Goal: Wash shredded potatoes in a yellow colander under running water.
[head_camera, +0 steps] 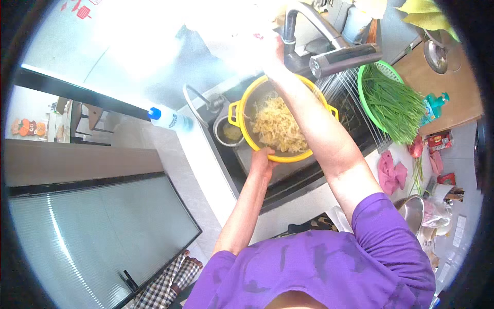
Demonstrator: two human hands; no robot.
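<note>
My left hand (263, 162) grips the near rim of a yellow colander (250, 141), thumb over the edge. A heap of pale yellow, stringy food (279, 123), perhaps sprouts, fills its middle. The colander sits over the dark sink (276, 187). My right arm crosses above it, and my right hand (276, 52) is up beside the base of the metal faucet (290, 31). Glare washes out that hand, so its fingers and any hold are unclear. Water (334, 85) sprays from the faucet head (343, 60) into the sink, right of the colander.
A green basket (361, 90) of long green chives or similar leaves (393, 104) rests on a wire rack (372, 133) at right. Nearby are a teal pump bottle (434, 106) and a pink cloth (390, 173). A spray-type bottle (170, 119) and a strainer cup (228, 131) stand left.
</note>
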